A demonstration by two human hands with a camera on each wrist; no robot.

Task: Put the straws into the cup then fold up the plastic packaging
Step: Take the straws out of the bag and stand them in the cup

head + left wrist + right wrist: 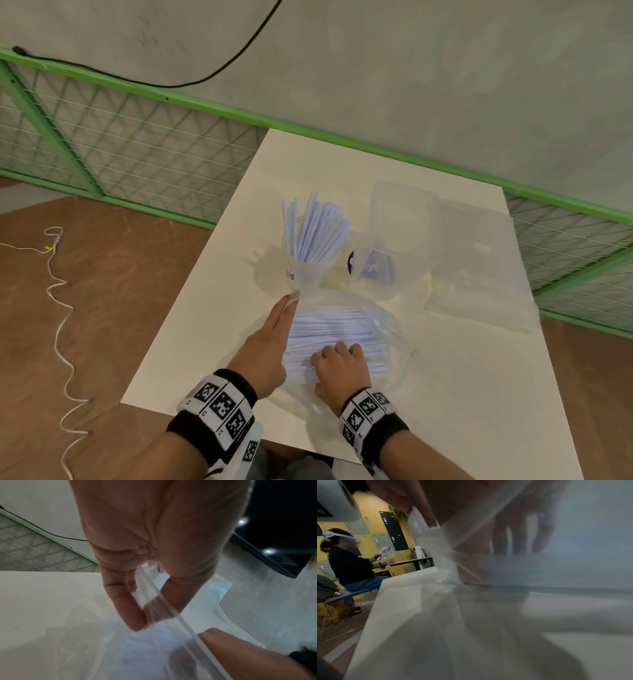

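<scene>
- Clear plastic packaging [346,329] flat on the white counter [205,342], near edge, a thick bundle of pale straws [329,325] inside, lying crosswise.
- Left hand [270,346] at the packaging's left end — thumb and forefinger pinching the bag's stiff rim strip [164,601], seen close in the left wrist view; fingers extended toward the cup.
- Right hand [339,366] pressed on the near side of the bundle, fingers curled over the straws; through the film or inside it — cannot tell from the head view. Right wrist view blurred, fingers [518,536] visible behind plastic film.
- Hands close together, almost side by side, both on the packaging.
- Clear cup [308,263] upright just beyond the packaging, a fan of straws in the cup [315,229] sticking out above the rim, leaning different ways.
- Clear plastic container [400,240] just right of the cup, dark printed label on its side; a second clear flat piece [479,267] further right.
- Green mesh fence [137,147] behind the counter, black cable [205,78] along the grey wall, white cord [58,308] on the brown floor at left.
- Another person [349,563] with a headset seated in the background of the right wrist view, yellow lockers behind.
</scene>
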